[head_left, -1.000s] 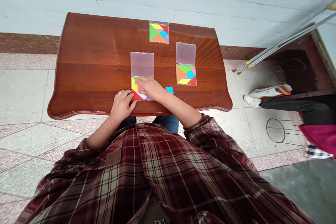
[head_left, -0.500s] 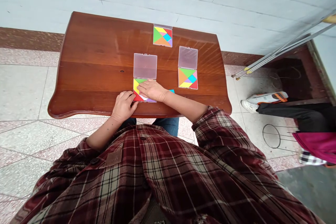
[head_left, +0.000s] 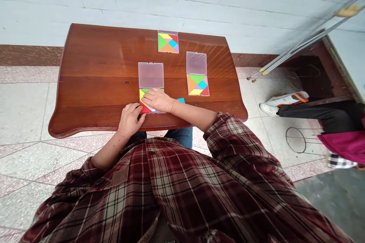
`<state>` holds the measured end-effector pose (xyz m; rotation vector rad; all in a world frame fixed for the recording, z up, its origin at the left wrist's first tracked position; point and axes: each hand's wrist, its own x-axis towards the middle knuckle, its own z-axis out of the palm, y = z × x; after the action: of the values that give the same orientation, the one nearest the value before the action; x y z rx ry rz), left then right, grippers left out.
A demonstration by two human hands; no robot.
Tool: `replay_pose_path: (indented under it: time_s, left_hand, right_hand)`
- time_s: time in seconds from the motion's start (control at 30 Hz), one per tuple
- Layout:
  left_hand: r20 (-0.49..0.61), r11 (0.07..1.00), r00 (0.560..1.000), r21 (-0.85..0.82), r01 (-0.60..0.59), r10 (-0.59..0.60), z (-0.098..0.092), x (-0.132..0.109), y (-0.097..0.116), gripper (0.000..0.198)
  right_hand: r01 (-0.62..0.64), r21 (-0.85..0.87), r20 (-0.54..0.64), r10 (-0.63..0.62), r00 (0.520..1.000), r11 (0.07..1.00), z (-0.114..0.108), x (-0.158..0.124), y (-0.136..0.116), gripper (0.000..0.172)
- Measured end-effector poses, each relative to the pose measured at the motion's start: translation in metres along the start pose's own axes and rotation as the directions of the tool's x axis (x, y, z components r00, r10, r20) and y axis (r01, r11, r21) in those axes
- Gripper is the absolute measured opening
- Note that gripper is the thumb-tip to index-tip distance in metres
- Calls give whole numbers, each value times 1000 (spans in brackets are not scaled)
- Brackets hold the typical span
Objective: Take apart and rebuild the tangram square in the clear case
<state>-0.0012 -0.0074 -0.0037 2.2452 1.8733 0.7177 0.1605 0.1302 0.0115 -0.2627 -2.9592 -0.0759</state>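
On the near part of the table lies a tangram case, its clear lid folded back away from me. Yellow, green, red and purple pieces show in its tray, along with a bare whitish patch. My left hand holds the case's lower left corner, thumb at the near edge and fingertips by the red piece. Across the tray lies my right hand, fingers stretched out over the pieces; anything beneath them is hidden. A blue piece sits on the table beyond my right wrist, partly covered by the forearm.
A second open tangram case with its pieces lies to the right. Another filled case is at the table's far edge, by the wall. Crutches, a wire frame and another person's leg are at the right.
The view has shifted, so the table sits slightly lower and further left. Both hands stay at the near case, the right hand's fingers still over the pieces.
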Motion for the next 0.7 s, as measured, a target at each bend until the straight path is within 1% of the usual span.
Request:
replay_pose_path:
  time_s: [0.2, 0.37, 0.47, 0.53, 0.6, 0.63, 0.7]
  left_hand:
    - [-16, 1000, 1000, -2, -2, 2, 1, 1, -2, 34]
    - [-8, 1000, 1000, -27, 14, -15, 1, 1, -2, 33]
    - [-13, 1000, 1000, -23, 12, -13, 1, 1, -2, 34]
    - [-17, 1000, 1000, -12, 6, -6, 1, 1, -2, 34]
    - [-20, 1000, 1000, -4, 3, -3, 1, 1, -2, 32]
    - [-20, 1000, 1000, -4, 4, -4, 1, 1, -2, 32]
    - [-19, 1000, 1000, -12, 11, -11, 1, 1, -2, 30]
  right_hand:
    - [-143, 45, 86, 139, 987, 989, -6, 13, 2, 32]
    - [-240, 46, 176, 229, 957, 970, -11, 27, 1, 35]
    - [-306, 67, 210, 286, 935, 950, -14, 33, 2, 35]
    - [-406, 101, 204, 381, 902, 908, -18, 31, 4, 33]
    - [-530, 172, 162, 507, 846, 830, -24, 21, 8, 32]
    - [-582, 225, 131, 568, 813, 781, -27, 13, 11, 31]
    - [-622, 368, 37, 657, 753, 691, -33, -10, 19, 27]
